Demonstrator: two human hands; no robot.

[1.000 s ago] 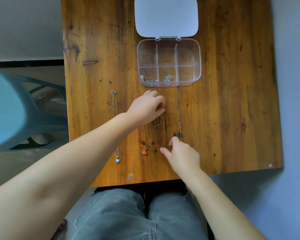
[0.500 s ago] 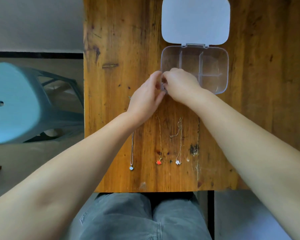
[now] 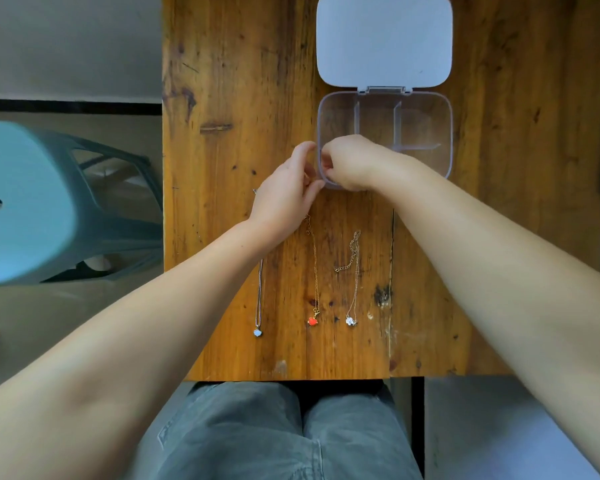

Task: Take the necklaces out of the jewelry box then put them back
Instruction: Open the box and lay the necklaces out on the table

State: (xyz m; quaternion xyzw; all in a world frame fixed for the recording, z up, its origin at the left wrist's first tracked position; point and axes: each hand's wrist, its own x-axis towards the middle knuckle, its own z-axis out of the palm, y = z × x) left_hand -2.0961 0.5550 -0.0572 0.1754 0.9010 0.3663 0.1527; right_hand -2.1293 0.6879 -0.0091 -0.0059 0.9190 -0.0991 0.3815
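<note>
The clear jewelry box [image 3: 444, 133] stands open on the wooden table [image 3: 222, 98], its white lid [image 3: 383, 39] folded back. My right hand [image 3: 350, 164] is curled into the box's near-left compartment and hides what lies there. My left hand [image 3: 284, 192] pinches the box's near-left corner, thumb on the left wall. Three necklaces lie stretched out on the table nearer to me: a silver one with a pale pendant [image 3: 258, 332], a gold one with a red pendant [image 3: 313, 321], and a gold one with a white pendant [image 3: 351, 321].
A teal plastic stool [image 3: 25, 202] stands on the floor left of the table. My legs in grey jeans [image 3: 274, 434] are below the table's near edge. The table's right half is bare wood.
A second ago my hands were laying out the third necklace near the table's front. Both then moved up to the box's near-left corner and have stayed there since.
</note>
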